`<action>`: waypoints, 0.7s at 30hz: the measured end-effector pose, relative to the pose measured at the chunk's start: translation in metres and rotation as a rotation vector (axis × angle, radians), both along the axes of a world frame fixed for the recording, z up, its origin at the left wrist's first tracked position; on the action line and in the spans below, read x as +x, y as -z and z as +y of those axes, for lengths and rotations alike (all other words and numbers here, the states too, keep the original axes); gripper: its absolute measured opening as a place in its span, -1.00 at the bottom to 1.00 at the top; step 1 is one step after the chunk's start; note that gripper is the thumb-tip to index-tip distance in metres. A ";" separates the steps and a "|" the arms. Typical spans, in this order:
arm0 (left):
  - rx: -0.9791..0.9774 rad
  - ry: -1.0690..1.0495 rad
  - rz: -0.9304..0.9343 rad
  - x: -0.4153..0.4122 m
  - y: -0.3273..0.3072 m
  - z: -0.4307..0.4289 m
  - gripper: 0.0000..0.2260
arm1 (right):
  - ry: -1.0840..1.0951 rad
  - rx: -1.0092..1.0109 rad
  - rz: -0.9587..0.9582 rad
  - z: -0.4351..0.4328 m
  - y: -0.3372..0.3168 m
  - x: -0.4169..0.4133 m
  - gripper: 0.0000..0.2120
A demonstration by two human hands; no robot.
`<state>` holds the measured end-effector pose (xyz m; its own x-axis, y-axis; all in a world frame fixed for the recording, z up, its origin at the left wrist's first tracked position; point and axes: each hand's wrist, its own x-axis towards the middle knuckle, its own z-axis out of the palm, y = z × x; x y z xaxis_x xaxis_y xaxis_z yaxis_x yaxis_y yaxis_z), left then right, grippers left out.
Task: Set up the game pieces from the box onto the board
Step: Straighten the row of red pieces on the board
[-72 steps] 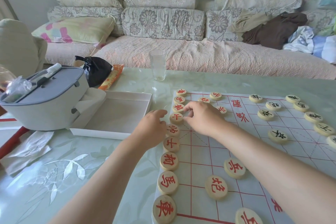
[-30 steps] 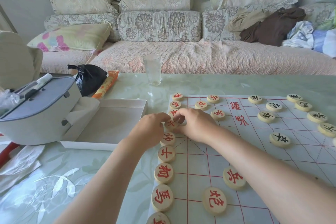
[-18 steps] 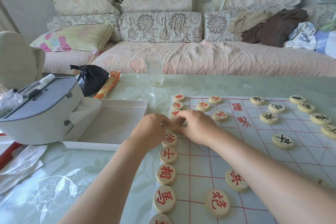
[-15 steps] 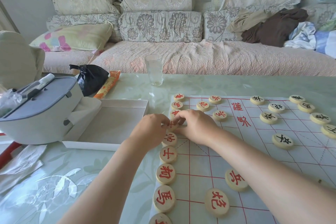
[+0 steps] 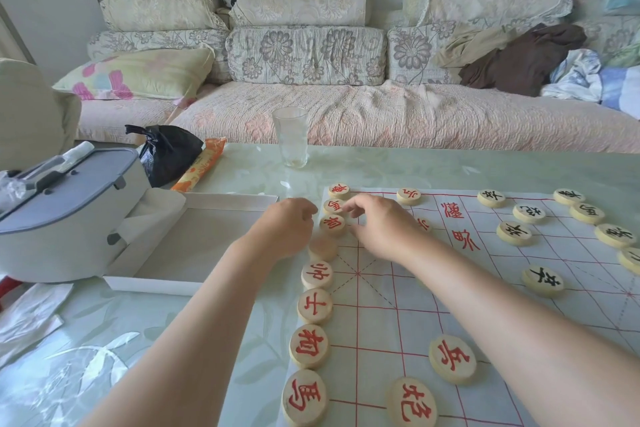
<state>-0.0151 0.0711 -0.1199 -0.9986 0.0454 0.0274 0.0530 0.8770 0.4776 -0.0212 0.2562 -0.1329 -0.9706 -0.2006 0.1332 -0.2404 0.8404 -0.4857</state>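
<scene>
Red row nearly set
The box [image 5: 194,239] looks empty; red pieces [image 5: 314,305] line the board [image 5: 381,322] edge. One blank piece [image 5: 322,248] needs turning over. The left hand [image 5: 287,229] and right hand [image 5: 377,229] curl near it; I cannot tell if they hold anything.

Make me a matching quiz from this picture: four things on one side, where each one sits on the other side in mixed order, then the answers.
Things
1. glass
2. black bag
3. white box
4. brown garment

Places
A. on the sofa, toward its right end
B. on the table, directly left of the board
C. upright on the table, beyond the board's far edge
D. beside the orange packet, behind the grey case

Pairs: 1-C, 2-D, 3-B, 4-A
</scene>
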 end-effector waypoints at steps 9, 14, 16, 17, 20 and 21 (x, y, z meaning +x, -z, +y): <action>0.048 0.039 -0.078 -0.013 0.005 0.007 -0.63 | -0.016 0.014 -0.006 -0.012 0.008 -0.016 -0.71; 0.042 0.040 -0.081 -0.016 0.006 0.003 -0.61 | -0.019 0.018 -0.022 -0.012 0.005 -0.017 -0.67; 0.059 0.047 -0.088 -0.016 0.006 0.001 -0.64 | -0.026 0.040 -0.018 -0.014 0.006 -0.016 -0.67; 0.063 0.050 -0.089 -0.016 0.006 0.000 -0.65 | -0.027 0.045 -0.018 -0.015 0.006 -0.016 -0.67; 0.065 0.051 -0.094 -0.015 0.006 -0.001 -0.64 | -0.028 0.057 -0.023 -0.016 0.006 -0.016 -0.67; 0.067 0.051 -0.090 -0.015 0.006 -0.001 -0.64 | -0.024 0.055 -0.020 -0.015 0.005 -0.017 -0.67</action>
<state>-0.0304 0.0698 -0.1256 -0.9936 0.0973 -0.0573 0.0512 0.8404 0.5396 -0.0380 0.2413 -0.1381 -0.9678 -0.2304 0.1016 -0.2514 0.8598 -0.4444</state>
